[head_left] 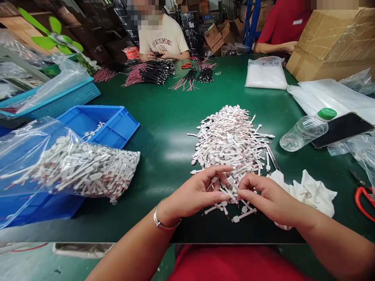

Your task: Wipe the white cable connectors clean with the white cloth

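A pile of small white cable connectors (227,140) with short leads and reddish ends lies on the green table in front of me. My left hand (199,192) is at the near side of the pile, its thumb and fingers curved and apart, with white pieces showing in the gap. Close on its right, my right hand (265,193) has thumb and forefinger pinched on a white connector (233,186). Several loose connectors lie below the hands, one of them a white piece (244,215) near the table's front edge.
At left, a clear bag of connectors (93,168) rests over blue bins (129,123). To the right are a bottle (304,130), phone (345,128), white cloth (315,193) and red-handled scissors (361,201). Two people work across the table near black-and-pink wire bundles (156,72) and a carton (331,43).
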Available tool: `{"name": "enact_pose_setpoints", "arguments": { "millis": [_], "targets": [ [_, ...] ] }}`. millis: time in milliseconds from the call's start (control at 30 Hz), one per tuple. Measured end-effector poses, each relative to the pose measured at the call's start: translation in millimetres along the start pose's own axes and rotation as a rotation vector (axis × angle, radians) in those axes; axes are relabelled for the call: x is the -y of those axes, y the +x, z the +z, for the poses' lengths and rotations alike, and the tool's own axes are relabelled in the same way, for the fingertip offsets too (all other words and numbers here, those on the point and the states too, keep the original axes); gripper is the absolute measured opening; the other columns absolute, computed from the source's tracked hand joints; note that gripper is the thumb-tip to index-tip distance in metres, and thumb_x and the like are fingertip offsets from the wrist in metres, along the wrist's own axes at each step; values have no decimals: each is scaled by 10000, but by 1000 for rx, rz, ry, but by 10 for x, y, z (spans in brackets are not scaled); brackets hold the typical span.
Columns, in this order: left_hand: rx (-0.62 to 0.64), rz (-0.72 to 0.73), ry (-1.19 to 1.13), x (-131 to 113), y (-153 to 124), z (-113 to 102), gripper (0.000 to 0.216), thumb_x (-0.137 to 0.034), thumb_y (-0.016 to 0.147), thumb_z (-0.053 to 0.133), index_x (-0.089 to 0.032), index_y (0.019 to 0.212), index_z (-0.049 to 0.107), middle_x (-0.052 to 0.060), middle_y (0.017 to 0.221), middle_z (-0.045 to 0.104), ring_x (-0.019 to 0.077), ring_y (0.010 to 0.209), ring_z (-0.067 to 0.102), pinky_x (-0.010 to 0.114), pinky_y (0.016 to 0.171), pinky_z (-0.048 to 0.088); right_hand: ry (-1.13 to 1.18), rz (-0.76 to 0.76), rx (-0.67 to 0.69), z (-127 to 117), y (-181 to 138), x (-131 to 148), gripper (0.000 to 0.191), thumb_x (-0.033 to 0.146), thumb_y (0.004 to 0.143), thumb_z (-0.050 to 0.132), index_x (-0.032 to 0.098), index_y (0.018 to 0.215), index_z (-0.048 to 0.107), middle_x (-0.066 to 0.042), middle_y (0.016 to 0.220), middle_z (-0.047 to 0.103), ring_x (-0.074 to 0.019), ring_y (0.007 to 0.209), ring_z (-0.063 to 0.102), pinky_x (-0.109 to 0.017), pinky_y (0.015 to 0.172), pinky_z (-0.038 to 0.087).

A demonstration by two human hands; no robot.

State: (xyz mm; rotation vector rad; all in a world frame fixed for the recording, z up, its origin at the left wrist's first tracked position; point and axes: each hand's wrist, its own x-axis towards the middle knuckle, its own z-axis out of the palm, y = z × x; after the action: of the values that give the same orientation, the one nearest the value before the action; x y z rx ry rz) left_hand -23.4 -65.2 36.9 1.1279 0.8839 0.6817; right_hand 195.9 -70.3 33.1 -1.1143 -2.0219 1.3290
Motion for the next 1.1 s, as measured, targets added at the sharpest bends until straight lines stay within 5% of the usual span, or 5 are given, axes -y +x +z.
{"name": "enact_pose_setpoints", "arguments": {
  "millis": [200,567,767,967,1100],
  "targets": [
    [-36,0,51,3,29,36,207,-269,739,722,-153,910,717,42,778,633,114,643,542,218,578,434,176,54,27,-26,-18,-4,123,285,893,532,200,824,590,7,743,608,-120,695,552,-227,641,463],
    [-176,140,33,-7,51,80,160,-218,689,764,-153,828,719,42,767,667,132,693,580,238,648,464,-125,-161,-347,-50,-19,-51,81,267,868,588,217,894,646,-21,797,671,-153,725,619,-265,683,497],
    [-182,42,118,-1,46,19,273,-395,778,679,-126,737,700,31,640,604,87,560,448,208,529,355,-144,-145,-301,-75,-23,-26,168,283,908,515,204,815,629,-13,739,659,-140,680,603,-245,651,474],
    [-171,-95,-124,85,93,23,366,-461,722,716,-108,692,626,-16,568,496,30,457,297,185,436,184,-59,-14,-209,-45,-11,20,250,309,915,483,183,720,575,6,646,580,-119,600,526,-228,573,434],
    [-245,-116,-309,98,144,58,355,-419,653,780,-113,722,612,-39,557,463,19,443,303,160,411,169,-104,-59,-81,37,9,-36,196,276,917,496,187,772,593,-4,700,614,-128,660,553,-242,633,446]
  ]
}}
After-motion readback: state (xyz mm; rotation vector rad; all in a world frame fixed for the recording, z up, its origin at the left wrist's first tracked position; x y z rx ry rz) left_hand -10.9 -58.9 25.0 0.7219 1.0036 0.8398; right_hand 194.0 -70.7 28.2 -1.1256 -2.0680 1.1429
